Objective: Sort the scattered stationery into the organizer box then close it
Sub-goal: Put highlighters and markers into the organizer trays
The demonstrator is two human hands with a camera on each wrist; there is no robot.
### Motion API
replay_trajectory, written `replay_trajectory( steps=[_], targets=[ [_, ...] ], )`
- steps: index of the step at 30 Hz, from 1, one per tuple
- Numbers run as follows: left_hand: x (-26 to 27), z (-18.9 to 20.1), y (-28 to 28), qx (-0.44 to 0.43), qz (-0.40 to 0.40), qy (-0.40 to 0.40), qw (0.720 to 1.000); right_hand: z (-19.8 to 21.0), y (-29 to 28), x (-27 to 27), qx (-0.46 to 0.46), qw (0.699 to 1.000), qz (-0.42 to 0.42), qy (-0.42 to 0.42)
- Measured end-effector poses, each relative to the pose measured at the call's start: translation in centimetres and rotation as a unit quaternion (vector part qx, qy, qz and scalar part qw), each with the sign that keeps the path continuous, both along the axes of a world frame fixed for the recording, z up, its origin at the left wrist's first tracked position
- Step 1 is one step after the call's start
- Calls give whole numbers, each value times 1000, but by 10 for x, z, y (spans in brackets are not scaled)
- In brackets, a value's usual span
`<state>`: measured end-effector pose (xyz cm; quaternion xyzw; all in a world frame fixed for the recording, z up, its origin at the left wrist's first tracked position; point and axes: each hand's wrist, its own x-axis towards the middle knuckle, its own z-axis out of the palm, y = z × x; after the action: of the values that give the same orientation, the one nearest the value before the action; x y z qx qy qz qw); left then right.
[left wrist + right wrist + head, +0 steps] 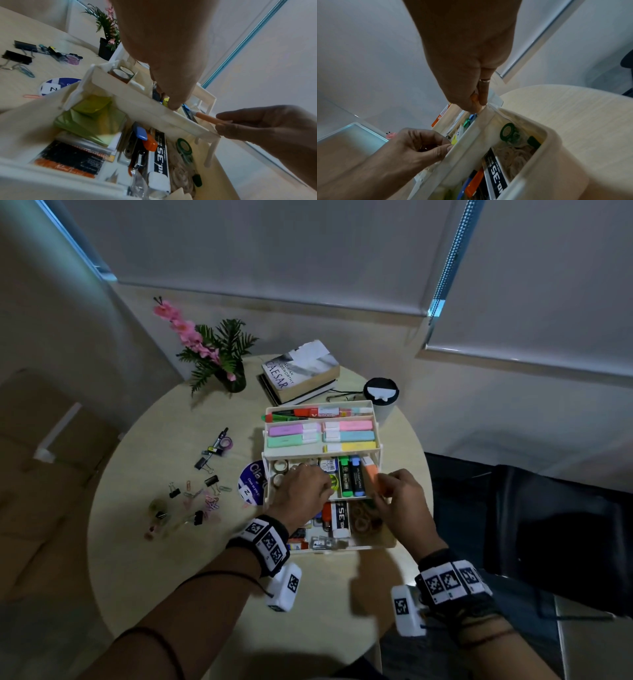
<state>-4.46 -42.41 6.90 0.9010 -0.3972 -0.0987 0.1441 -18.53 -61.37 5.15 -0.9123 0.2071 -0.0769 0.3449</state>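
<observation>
The white organizer box (342,548) stands open in tiers at the table's middle. My right hand (387,491) pinches an orange highlighter (371,472) at the right end of the middle tray (137,102), beside the blue and green highlighters (351,477). From the wrist views, the orange highlighter (208,119) (475,98) angles down into the tray from the right hand (221,123) (477,102). My left hand (327,484) (171,105) (447,146) grips the tray's front wall (467,140), thumb outside and fingers inside near a yellow item. Binder clips (205,465) and paper clips (209,503) lie scattered to the left.
A purple tape roll (226,443) and a compass lie left of the box, with a round blue card (251,484) against its side. Behind stand a potted plant (222,361), stacked books (301,371) and a lidded cup (381,392). A dark chair (548,525) is at right.
</observation>
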Motion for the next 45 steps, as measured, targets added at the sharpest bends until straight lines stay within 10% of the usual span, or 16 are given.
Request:
replay_trajectory(
  steps=[18,29,45],
  targets=[
    [-1,-13,18,-71,13,84,994,-13,0,6,-33,998,-4,56],
    [-4,-12,46,-108,10,93,990,9,46,47,-213,955,-71,192],
    [-9,-23,45,-137,-22,136,981,-22,63,50,-148,969,-183,80]
  ],
)
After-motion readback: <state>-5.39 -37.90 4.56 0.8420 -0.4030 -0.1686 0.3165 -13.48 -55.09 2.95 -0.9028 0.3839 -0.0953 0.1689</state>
